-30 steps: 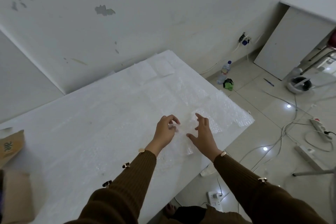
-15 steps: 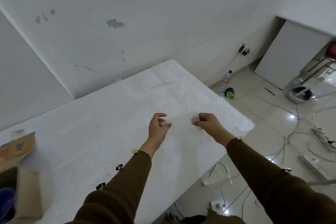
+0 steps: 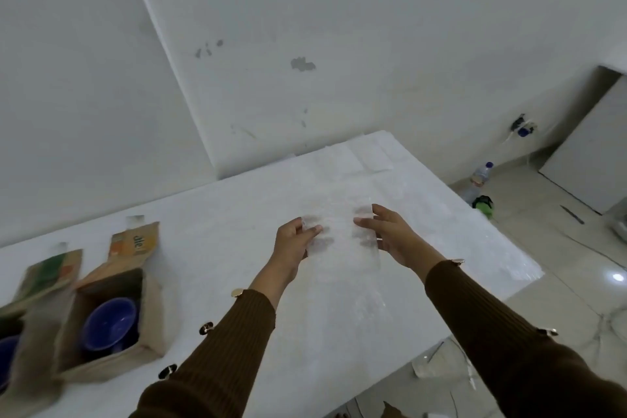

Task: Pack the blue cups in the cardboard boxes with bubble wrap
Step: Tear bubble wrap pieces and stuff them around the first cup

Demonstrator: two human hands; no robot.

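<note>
A clear piece of bubble wrap (image 3: 342, 241) hangs between my hands above the white table (image 3: 217, 241). My left hand (image 3: 293, 241) pinches its left edge, and my right hand (image 3: 390, 234) holds its right edge with thumb and fingers. At the left stands an open cardboard box (image 3: 149, 316) with a blue cup (image 3: 110, 324) inside. A second open cardboard box (image 3: 34, 282) at the far left edge holds another blue cup (image 3: 5, 356), only partly in view.
More bubble wrap sheets (image 3: 373, 180) lie on the far right part of the table. On the floor to the right are a water bottle (image 3: 478, 180), a green object (image 3: 483, 205), cables and a white cabinet (image 3: 597, 153). The table's right edge is close to my right arm.
The bubble wrap piece has been lifted off the table and spread between both hands. The view has swung left, bringing the two boxes with blue cups into sight.
</note>
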